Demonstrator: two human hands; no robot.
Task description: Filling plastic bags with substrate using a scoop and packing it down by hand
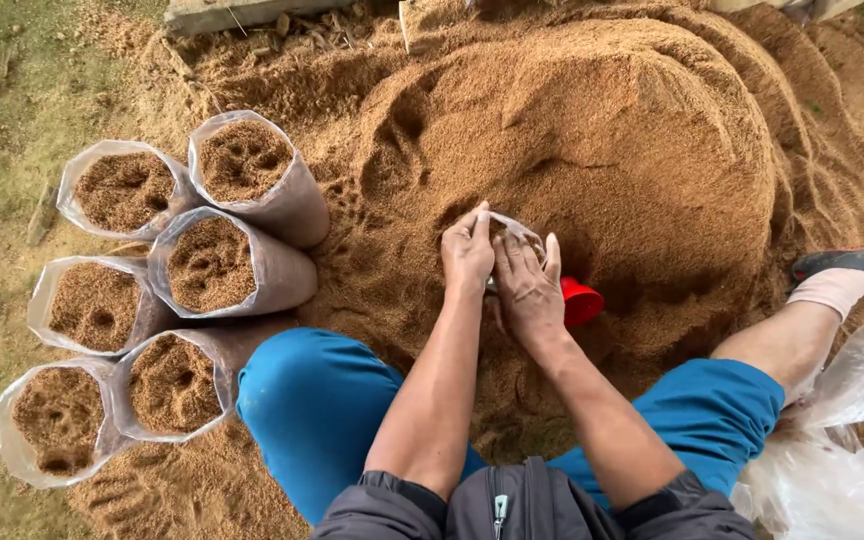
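1. Nearest the camera, a grey bag [497,505] with a zip is seen at the bottom edge, below the sawdust heap [592,140], with two bare forearms rising from it.
2. Blue trouser legs [317,400] are spread to either side of the forearms, at the near foot of the heap.
3. A bundle of empty clear bags [837,440] lies at the near right of the heap, beside the right knee.
4. The left hand [467,250] and the right hand [527,285] are held side by side against the near slope of the heap.
5. A small clear plastic bag [517,232] is gripped between them: its mouth edge is pinched by the left fingers [479,218], while the right fingers [522,255] are curled over the rim. The bag stands just beyond the fingertips, pressed into the sawdust.
6. A red cup [580,300] lies on the sawdust just right of the right hand, partly hidden by it.
7. Six filled bags [212,265] of sawdust stand upright in a cluster left of the heap, touching one another.
8. A foot in a pale sock and dark shoe [852,265] rests at the right flank of the heap.
9. A wooden plank [242,12] lies at the far left edge of the heap.
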